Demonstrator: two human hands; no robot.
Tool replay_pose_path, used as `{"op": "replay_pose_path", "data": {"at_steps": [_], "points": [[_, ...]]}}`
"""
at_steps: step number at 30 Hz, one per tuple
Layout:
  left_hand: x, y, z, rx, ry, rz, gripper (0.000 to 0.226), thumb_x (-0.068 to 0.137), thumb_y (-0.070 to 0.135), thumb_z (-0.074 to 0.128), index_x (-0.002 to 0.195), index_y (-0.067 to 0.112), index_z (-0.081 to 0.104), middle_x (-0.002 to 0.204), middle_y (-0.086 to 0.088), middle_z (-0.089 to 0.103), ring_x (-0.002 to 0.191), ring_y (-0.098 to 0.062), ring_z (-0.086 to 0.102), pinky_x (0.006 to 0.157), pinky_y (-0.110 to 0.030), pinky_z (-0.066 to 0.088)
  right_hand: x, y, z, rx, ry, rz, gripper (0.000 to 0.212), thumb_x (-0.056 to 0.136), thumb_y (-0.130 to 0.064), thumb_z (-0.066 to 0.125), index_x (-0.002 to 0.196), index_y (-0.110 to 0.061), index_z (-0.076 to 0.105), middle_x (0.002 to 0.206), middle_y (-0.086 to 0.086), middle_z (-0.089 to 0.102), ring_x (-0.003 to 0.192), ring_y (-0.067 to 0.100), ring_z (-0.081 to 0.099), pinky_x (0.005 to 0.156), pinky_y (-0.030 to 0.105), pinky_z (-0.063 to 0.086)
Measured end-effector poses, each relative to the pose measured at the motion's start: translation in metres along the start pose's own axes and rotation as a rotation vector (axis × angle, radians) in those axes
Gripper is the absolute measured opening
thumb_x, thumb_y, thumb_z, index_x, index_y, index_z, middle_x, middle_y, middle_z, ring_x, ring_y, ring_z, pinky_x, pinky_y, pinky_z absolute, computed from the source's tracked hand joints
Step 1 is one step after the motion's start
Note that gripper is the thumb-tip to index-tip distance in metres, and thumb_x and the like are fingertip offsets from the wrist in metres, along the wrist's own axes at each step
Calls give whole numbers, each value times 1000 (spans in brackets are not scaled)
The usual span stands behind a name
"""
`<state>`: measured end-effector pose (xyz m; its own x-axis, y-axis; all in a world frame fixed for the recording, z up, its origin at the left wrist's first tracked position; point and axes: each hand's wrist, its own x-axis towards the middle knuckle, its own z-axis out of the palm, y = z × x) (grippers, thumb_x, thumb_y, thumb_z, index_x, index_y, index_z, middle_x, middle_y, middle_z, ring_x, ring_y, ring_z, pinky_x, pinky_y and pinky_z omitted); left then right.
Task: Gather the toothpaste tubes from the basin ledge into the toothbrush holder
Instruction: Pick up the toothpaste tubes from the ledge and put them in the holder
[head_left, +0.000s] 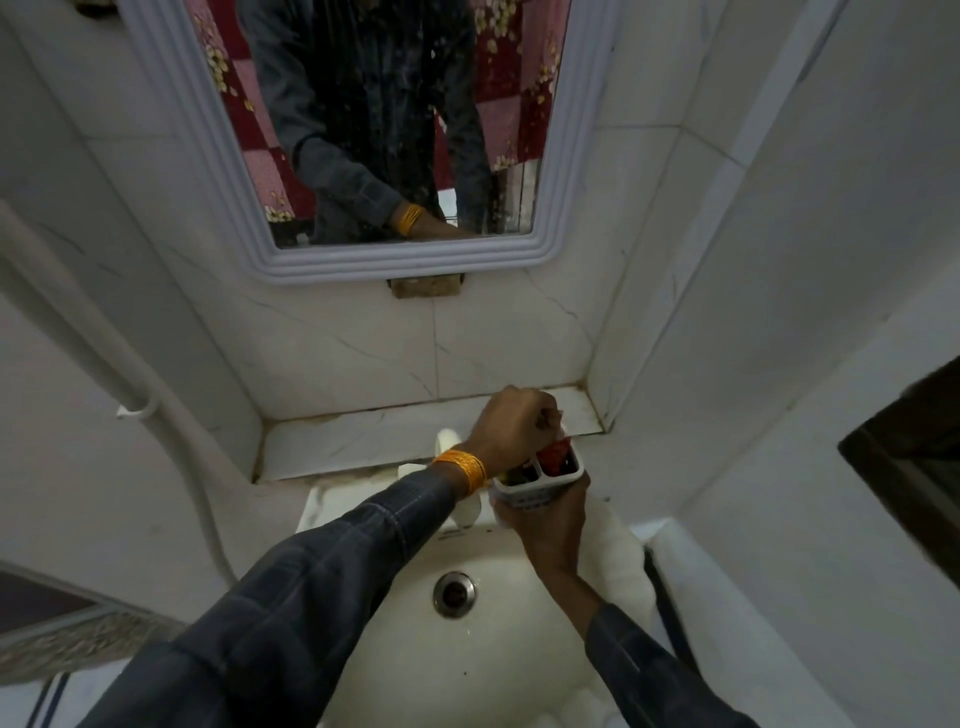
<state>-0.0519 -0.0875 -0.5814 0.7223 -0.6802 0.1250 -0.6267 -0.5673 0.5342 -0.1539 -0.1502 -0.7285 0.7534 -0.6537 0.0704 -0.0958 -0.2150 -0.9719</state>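
I see a white basin (498, 639) below a marble ledge (358, 441) and a framed mirror (384, 130), the left arm crossing over the tap. My right hand (545, 525) grips the white toothbrush holder (537, 480) from beneath, above the basin's back rim. My left hand (514, 423), yellow bangles (462, 467) at the wrist, closes around a red toothpaste tube (555, 453) standing in the holder's right compartment.

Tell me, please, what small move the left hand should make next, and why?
Probably push down, then let go: the left hand is closed on a red toothpaste tube standing partly inside the white plastic toothbrush holder, which the right hand grips from below over the white basin.
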Motion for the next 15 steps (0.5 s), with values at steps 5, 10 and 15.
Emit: {"op": "replay_pose_path", "data": {"at_steps": [5, 10, 15], "points": [[8, -23, -27, 137, 144, -11, 19, 89, 25, 60, 104, 16, 67, 103, -6, 74, 93, -26, 68, 76, -37, 57, 12, -18, -3, 17, 21, 13, 116, 50, -21, 105, 147, -22, 41, 140, -4, 58, 126, 8, 57, 89, 5, 48], [16, -53, -35, 243, 138, -48, 45, 92, 33, 59, 132, 14, 53, 131, -11, 61, 119, -30, 54, 95, -40, 48, 36, -29, -8, -22, 100, 39, 117, 45, -39, 106, 143, -24, 42, 133, -6, 60, 122, 16, 60, 99, 32, 54], [29, -70, -34, 276, 187, -76, 50, 93, 40, 56, 135, 13, 51, 135, -11, 57, 124, -31, 51, 96, -41, 44, 86, -39, -19, -16, 154, 43, 117, 47, -20, 105, 146, -11, 43, 138, 8, 61, 123, 24, 61, 101, 34, 51]]}}
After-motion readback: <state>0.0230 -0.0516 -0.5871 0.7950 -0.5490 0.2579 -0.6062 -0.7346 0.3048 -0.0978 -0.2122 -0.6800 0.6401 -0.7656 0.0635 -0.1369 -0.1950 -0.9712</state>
